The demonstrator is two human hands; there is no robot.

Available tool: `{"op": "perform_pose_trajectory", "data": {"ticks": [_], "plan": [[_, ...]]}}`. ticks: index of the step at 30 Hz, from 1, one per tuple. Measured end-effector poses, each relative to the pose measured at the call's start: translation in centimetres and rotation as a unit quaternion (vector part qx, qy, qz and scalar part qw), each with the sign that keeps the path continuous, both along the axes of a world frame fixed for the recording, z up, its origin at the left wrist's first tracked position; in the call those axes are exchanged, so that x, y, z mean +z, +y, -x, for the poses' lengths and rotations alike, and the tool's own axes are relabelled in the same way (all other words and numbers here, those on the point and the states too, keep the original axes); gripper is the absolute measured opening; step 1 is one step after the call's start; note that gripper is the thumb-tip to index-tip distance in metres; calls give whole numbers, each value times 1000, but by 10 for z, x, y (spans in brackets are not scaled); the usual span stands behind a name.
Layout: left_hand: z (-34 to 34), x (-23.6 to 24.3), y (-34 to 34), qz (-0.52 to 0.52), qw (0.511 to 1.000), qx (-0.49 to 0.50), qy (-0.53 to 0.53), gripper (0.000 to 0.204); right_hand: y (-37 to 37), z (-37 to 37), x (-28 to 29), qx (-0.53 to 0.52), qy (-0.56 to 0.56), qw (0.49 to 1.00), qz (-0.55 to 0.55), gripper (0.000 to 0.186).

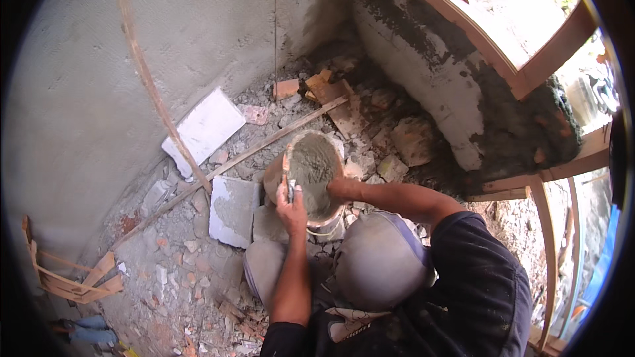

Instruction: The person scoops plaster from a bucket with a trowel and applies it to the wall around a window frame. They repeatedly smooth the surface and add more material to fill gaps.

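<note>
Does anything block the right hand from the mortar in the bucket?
Nothing visible does: the right hand reaches over the right side of the open bucket, at the grey mortar. The left hand holds a hand tool at the opposite side, clear of that path.

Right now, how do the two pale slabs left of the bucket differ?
Colour: the upper slab is mostly white; the lower slab has a grey face with white patches.
Angle: the upper slab's long sides run diagonally in view; the lower slab's run nearly up and down.
Place: the upper slab is by the wall; the lower slab is closer to the bucket.
Shared: both are flat and four-sided.
</note>
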State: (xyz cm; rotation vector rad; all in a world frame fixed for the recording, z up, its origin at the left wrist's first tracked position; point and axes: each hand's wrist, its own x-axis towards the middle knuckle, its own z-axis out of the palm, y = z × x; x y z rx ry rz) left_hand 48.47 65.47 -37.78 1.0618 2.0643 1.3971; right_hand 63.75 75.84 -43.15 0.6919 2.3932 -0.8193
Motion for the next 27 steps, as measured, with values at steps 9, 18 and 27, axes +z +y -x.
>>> {"op": "perform_pose_trajectory", "data": {"ticks": [9, 18, 27], "plan": [[31, -12, 16, -14, 1000, -12, -5, 51, -18, -67, 33, -282, 68, 957, 4, 32], [40, -13, 14, 1, 999, 26, 25, 47, 31, -64, 137, -306, 71, 942, -119, 29], [42, -17, 11, 80, 995, 34, 41, 37, 78, 12, 206, -76, 296, 941, 142, 28]]}}
